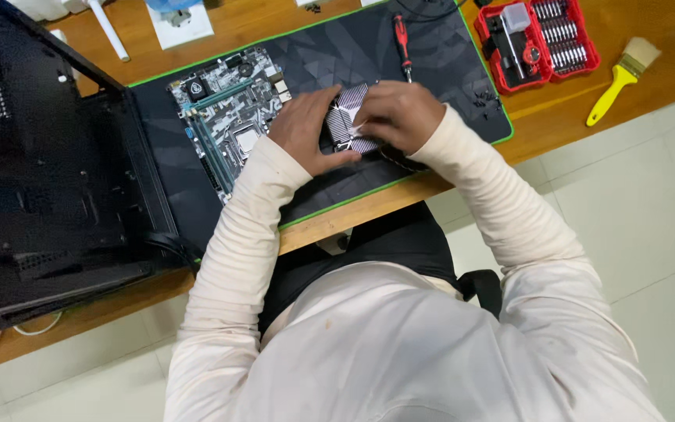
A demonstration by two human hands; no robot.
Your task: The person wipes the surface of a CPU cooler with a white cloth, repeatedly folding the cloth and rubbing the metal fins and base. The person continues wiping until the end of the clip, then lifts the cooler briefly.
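A silver finned heatsink (pixel 351 117) is held between both hands over a dark desk mat (pixel 337 55) with a green edge. My left hand (pixel 304 129) grips its left side. My right hand (pixel 397 113) covers its right side, fingers curled on the fins. A motherboard (pixel 228 117) lies flat on the mat just left of my left hand. Its socket area shows near my left wrist. The heatsink's underside is hidden.
An open black computer case (pixel 48 156) stands at the left. A red-handled screwdriver (pixel 402 43) lies on the mat behind my hands. A red bit-set box (pixel 537 39) and a yellow brush (pixel 623 74) rest on the wooden table at the right.
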